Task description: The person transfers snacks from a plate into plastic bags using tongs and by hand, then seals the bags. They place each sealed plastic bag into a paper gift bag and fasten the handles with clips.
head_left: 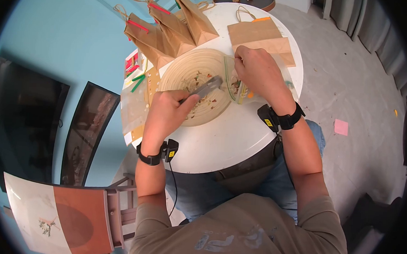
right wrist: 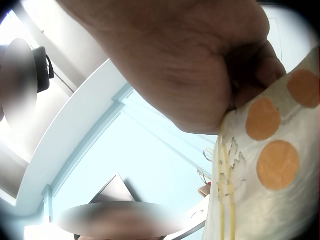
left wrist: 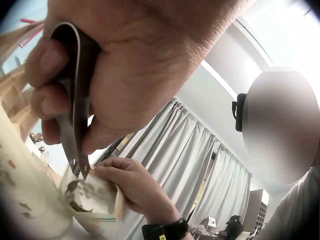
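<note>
My left hand point(head_left: 165, 111) grips metal tongs point(head_left: 204, 89), whose tips point toward the mouth of a clear zip bag point(head_left: 230, 78). In the left wrist view the tips of the tongs point(left wrist: 80, 167) stand right at a small dark dried piece point(left wrist: 73, 185) by the bag's opening. Pinching the bag's upper edge, my right hand point(head_left: 261, 75) holds it beside the plate. Orange dots and yellow lines mark the bag point(right wrist: 250, 215) in the right wrist view. Dried bits lie inside it. Below the tongs, a round ridged plate point(head_left: 171, 81) carries scattered dried bits.
Several brown paper bags point(head_left: 145, 43) with twisted handles stand at the back left of the white table point(head_left: 239, 142). Another paper bag point(head_left: 259, 35) lies at the back right. Green clips point(head_left: 139, 82), a small box point(head_left: 133, 62) and dotted paper point(head_left: 151, 85) sit at the left.
</note>
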{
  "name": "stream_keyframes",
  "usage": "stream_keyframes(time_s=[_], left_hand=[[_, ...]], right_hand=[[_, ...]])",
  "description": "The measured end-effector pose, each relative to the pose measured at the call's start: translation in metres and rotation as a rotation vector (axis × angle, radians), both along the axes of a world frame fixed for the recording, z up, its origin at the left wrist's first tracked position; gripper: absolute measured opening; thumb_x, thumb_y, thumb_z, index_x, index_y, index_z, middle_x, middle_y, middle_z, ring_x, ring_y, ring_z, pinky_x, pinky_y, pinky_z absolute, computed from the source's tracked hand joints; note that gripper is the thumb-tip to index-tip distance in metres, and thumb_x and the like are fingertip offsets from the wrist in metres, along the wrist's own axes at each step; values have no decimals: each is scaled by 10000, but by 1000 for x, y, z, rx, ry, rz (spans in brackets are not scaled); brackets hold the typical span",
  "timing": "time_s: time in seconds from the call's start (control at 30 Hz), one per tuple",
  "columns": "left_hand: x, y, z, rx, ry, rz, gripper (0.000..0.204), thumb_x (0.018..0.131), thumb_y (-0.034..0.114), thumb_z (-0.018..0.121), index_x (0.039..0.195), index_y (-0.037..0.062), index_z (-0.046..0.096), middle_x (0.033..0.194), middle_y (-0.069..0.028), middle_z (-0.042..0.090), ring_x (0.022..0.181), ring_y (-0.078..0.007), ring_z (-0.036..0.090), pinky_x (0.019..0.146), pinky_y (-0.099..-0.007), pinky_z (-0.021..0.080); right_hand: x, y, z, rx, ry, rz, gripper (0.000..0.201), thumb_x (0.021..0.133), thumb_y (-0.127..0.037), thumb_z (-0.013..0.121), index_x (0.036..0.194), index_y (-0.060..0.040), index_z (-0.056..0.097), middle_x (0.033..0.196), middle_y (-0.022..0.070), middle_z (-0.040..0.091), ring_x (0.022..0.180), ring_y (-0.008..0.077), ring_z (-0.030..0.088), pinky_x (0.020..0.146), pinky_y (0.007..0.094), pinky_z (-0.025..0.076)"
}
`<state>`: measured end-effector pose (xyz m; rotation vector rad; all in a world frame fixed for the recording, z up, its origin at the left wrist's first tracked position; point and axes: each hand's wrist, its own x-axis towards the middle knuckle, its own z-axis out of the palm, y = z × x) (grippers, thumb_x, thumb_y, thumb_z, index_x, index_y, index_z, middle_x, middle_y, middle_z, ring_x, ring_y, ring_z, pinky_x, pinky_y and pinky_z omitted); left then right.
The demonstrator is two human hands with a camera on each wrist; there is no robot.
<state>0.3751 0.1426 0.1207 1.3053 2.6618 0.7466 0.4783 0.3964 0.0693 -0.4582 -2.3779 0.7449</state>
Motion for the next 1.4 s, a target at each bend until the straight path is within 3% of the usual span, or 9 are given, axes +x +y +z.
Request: stream_keyframes(time_s=[0.1, 0.23, 0.37, 0.43, 0.5, 0.67, 0.77, 1.1, 1.4], left_hand=[[5, 20, -9, 34, 108, -130, 328, 1028, 261, 823, 941, -55, 807, 627, -119, 606, 572, -130, 499, 558, -339, 421], [17, 29, -8, -13, 143, -111, 329, 999, 276, 846, 937, -45, 811, 627, -137, 595, 566, -143, 499, 558, -351, 420], [4, 5, 1, -43, 56, 62, 342, 983, 284, 850, 943, -53, 814, 622, -153, 618, 562, -153, 510, 561, -369, 432], [-6, -11, 1, -72, 63, 122, 347, 984, 285, 846, 945, -59, 815, 626, -157, 633, 561, -155, 521, 562, -372, 437], [-15, -26, -7, -70, 84, 183, 411, 967, 344, 851, 903, -60, 811, 631, -240, 635, 558, -373, 647, 595, -446, 506], [-36, -45, -45, -78, 99, 195, 426, 964, 357, 854, 917, -66, 820, 647, -248, 656, 575, -382, 667, 614, -452, 530], [-32, -38, -52, -89, 58, 195, 436, 967, 363, 850, 891, -64, 812, 649, -256, 654, 588, -396, 680, 616, -460, 537], [-16, -41, -55, -131, 124, 137, 429, 986, 353, 837, 851, -52, 793, 653, -267, 654, 624, -447, 689, 621, -489, 540], [-23, -42, -59, -58, 52, 127, 373, 1037, 283, 800, 887, -58, 815, 698, -271, 685, 625, -405, 713, 629, -465, 546]], right_hand=[[2, 1, 2, -13, 16, -2, 202, 1018, -103, 641, 990, 45, 776, 879, 284, 764, 822, 467, 751, 807, 539, 587], [3, 3, 1, -27, 35, -2, 200, 1017, -104, 640, 990, 42, 774, 885, 282, 766, 833, 466, 751, 806, 540, 585], [5, 5, 0, 3, 31, -10, 202, 1016, -105, 639, 986, 42, 774, 878, 281, 763, 830, 466, 750, 807, 543, 585], [6, 3, 2, -29, 73, 14, 185, 972, -36, 606, 898, 79, 732, 838, 330, 719, 817, 512, 733, 797, 583, 585], [5, 3, -1, -17, 79, 20, 184, 971, -36, 607, 895, 78, 730, 838, 329, 720, 818, 513, 733, 796, 585, 584], [2, 0, -1, -16, 65, 29, 179, 968, -38, 612, 890, 76, 726, 838, 327, 721, 821, 515, 735, 794, 587, 584], [1, 0, -1, 21, 2, 14, 203, 1026, -108, 640, 996, 43, 773, 881, 282, 765, 832, 465, 755, 812, 544, 589], [-3, -3, -3, 14, -9, 25, 206, 1031, -107, 642, 988, 48, 772, 873, 282, 766, 819, 463, 755, 804, 538, 588], [-2, -1, -4, 8, 4, 13, 206, 1029, -105, 642, 991, 46, 777, 869, 278, 769, 812, 461, 756, 800, 533, 590]])
